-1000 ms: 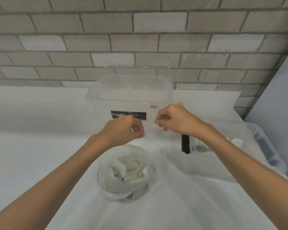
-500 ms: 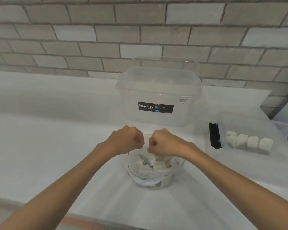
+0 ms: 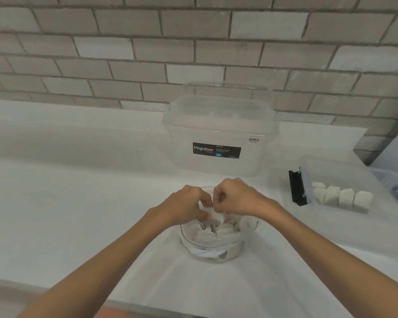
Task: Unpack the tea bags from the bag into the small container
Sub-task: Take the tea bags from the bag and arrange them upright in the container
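Left hand and right hand pinch the bag top
Curled fingers clamp the clear plastic above its tea bags. The container, at 3 o'clock, holds four; the box stands at 12 o'clock.

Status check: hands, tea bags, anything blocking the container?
Left hand and right hand both pinch a white piece, likely a tea bag, over the clear bag. Small container holds a row of tea bags. Nothing between them.
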`<state>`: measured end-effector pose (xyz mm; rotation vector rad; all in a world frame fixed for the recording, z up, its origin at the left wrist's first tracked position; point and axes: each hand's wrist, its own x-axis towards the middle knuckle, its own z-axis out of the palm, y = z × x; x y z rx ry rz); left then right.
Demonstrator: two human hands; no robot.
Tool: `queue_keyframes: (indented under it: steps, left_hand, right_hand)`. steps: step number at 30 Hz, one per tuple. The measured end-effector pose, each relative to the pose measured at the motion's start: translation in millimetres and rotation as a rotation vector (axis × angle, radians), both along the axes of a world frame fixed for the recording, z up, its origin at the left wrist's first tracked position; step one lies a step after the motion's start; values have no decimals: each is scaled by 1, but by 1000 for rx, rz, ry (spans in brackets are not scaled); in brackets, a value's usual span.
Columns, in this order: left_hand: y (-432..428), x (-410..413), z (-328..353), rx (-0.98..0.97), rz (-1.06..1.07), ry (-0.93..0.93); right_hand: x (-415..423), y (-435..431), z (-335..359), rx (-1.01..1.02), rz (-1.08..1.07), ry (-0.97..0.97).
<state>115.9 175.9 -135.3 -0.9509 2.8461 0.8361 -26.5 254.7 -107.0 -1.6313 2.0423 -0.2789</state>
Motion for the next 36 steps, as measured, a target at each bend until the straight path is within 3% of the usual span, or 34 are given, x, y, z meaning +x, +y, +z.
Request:
queue_keyframes:
  steps: [4,9,15,20,25,33,36]
  left_hand:
    - [-4,3,-4,67,128,154]
    - [0,8,-4,470,336,499]
    - [15,4,-2,648,384,674]
    - [16,-1,4,603,403,766]
    - [15,0,1,512,416,827]
    - [11,2,-3,485,495,842]
    - [9,4,-2,481,510,826]
  right_hand:
    - [-12,0,9,-121,-53,-150]
    - [-22,3,13,-127,-124,-285]
    - [-23,4,9,-228,-114,-276]
    - [-20,6,10,-281,-34,-77]
    - [-21,7,6,-274,-4,-70]
    - [-13,14,-27,-74,201,57]
    - [-14,14,-27,-127,167,23]
